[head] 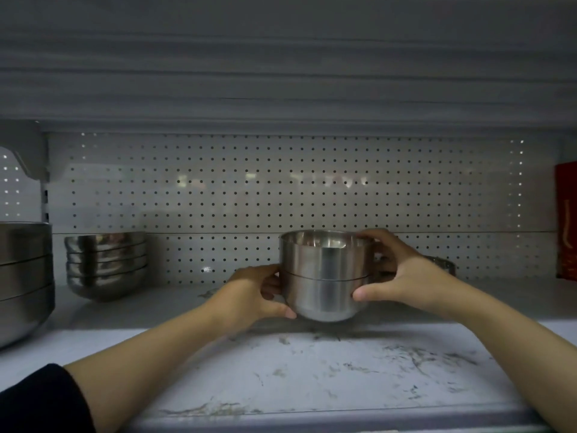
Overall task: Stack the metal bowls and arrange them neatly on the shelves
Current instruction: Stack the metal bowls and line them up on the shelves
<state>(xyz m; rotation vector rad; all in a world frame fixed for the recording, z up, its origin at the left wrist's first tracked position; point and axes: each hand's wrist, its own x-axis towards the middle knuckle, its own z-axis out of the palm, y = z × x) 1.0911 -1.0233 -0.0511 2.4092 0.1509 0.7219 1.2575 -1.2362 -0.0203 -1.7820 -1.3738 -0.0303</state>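
Reaching in from the front, two bare arms cross the scuffed white shelf (312,370). A dark sleeve (40,401) shows on the left arm.

The left hand (249,295) grips the low part of a small stack of bowls (326,276), thumb under the side. The right hand (402,273) grips it too, thumb on the lower bowl and fingers curled over the top rim. Two bowls sit one inside the other, and a thin line shows where they meet. The stack is in the middle of the shelf, at or just above it; I cannot tell if it touches.

Farther back on the left stands a stack of four bowls (106,264), already neat. At the far left edge is a stack of bigger bowls (25,276). Behind the right hand peeks one more bowl (441,264), alone.

So I think most of the job is done. The held stack needs setting down in line, and the lone bowl may need stacking.

Behind it all is a white board with holes (281,189), and a red thing (566,223) at the right edge.
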